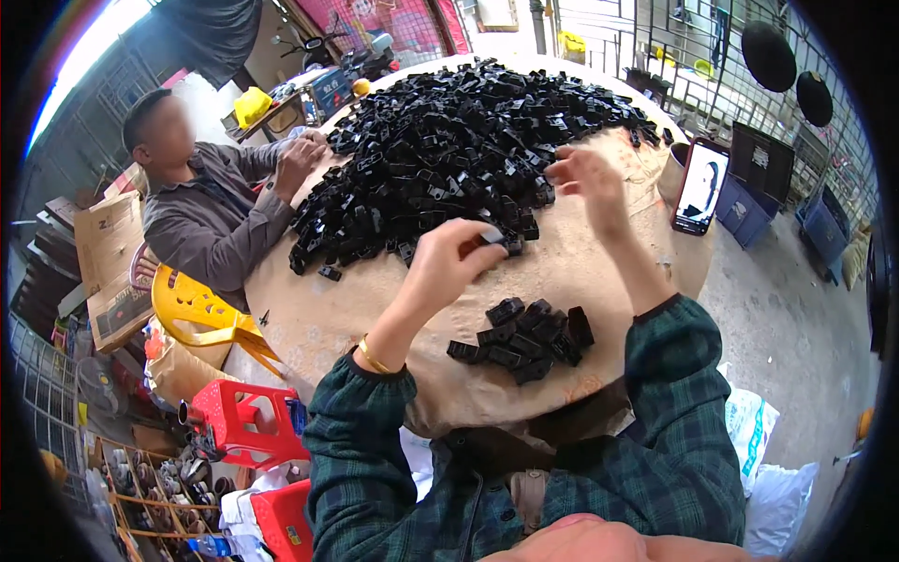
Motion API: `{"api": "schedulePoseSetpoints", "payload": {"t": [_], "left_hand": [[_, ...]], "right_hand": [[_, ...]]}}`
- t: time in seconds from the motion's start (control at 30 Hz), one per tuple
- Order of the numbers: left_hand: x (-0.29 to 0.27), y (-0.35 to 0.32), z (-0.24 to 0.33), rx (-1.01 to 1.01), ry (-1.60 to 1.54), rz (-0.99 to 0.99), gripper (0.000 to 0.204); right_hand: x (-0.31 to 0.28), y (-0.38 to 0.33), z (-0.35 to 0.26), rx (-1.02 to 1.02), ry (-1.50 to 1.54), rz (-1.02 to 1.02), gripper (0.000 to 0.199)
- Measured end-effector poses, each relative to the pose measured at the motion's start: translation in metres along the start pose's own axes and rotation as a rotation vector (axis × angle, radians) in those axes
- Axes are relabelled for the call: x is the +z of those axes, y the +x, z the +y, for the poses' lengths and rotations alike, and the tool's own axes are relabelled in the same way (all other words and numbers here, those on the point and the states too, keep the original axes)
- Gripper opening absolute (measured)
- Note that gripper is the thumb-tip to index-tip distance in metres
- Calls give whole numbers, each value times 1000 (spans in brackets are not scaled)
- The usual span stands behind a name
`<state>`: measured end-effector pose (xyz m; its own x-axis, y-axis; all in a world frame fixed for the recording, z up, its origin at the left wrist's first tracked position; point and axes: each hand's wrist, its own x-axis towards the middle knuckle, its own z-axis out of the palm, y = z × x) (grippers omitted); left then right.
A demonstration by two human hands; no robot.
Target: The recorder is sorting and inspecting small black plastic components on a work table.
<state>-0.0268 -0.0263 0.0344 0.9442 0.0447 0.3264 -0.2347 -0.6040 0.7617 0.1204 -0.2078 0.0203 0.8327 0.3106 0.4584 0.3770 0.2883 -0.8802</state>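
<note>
A big heap of small black plastic parts (440, 140) covers the far half of the round table. At its near edge my left hand (445, 267) has thumb and forefinger curled together on a black plastic part (512, 245). Something pale grey shows on the forefinger's tip. Further right, my right hand (592, 183) reaches to the heap's right side, its fingers bent and apart, with nothing visible in them. Nearer to me lies a small separate group of black parts (529, 339), below both hands.
Across at the left, a person (215, 197) works with both hands at the heap. A phone (700, 185) leans upright against a container (671, 173) at the table's right. Yellow chair (201, 304), red stool (248, 421) and blue crates (744, 211) stand around the table.
</note>
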Motion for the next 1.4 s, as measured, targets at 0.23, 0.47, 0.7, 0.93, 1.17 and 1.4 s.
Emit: {"api": "schedulePoseSetpoints", "payload": {"t": [0.23,0.47,0.7,0.93,1.17,1.4], "left_hand": [[16,0,0,14,103,-416,22],[34,7,-26,310,315,44,27],[49,18,-33,295,642,8,26],[36,18,-17,182,117,230,25],[29,21,-12,-105,-661,178,26],[26,19,-20,-91,-787,163,28]], "right_hand": [[-32,18,62,-72,-720,-116,31],[-2,10,54,-337,-1013,-188,33],[-26,7,51,-83,-1145,-190,24],[11,-8,10,-110,-229,-219,30],[31,-36,-3,-65,-148,-315,34],[27,-35,-15,-243,-283,-354,32]]}}
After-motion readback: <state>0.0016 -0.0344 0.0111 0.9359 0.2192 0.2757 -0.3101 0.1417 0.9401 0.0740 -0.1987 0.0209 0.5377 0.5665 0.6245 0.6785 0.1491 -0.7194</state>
